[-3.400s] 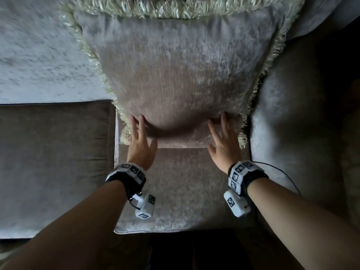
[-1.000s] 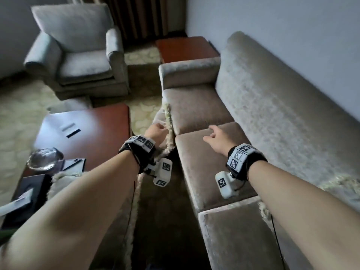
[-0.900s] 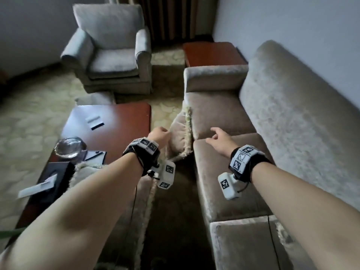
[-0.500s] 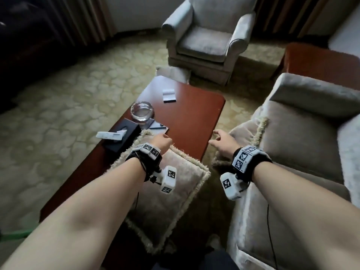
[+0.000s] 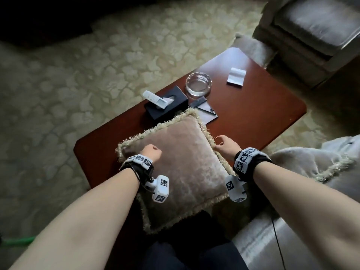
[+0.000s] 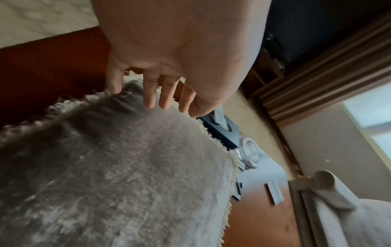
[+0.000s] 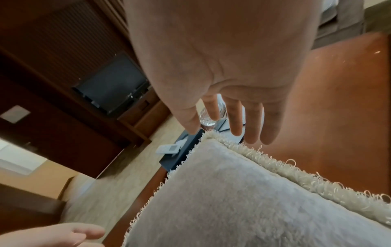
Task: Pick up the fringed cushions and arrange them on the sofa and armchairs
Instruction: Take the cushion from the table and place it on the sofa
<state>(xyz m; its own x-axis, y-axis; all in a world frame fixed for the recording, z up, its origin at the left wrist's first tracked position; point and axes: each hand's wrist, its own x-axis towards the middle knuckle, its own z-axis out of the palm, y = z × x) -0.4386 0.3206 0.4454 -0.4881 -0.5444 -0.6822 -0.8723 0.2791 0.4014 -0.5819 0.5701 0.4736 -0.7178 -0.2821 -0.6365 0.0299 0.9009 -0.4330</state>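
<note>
Lying flat on the near end of the red-brown coffee table, the fringed cushion overhangs its near edge, probably why both hands come at opposite sides for a two-handed lift. The left hand hovers at the cushion's left fringe, fingers relaxed and holding nothing; the right hand hangs likewise unclenched just off the right fringe. Whether any fingertip touches the fringe is hard to tell, and a second fringed cushion, right of the table, is partly cut off.

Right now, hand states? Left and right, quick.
Left hand: open, fingers straight, tips at the fringed cushion near its corner, holding nothing.
Right hand: open, fingers spread above the cushion's fringe, holding nothing.
</note>
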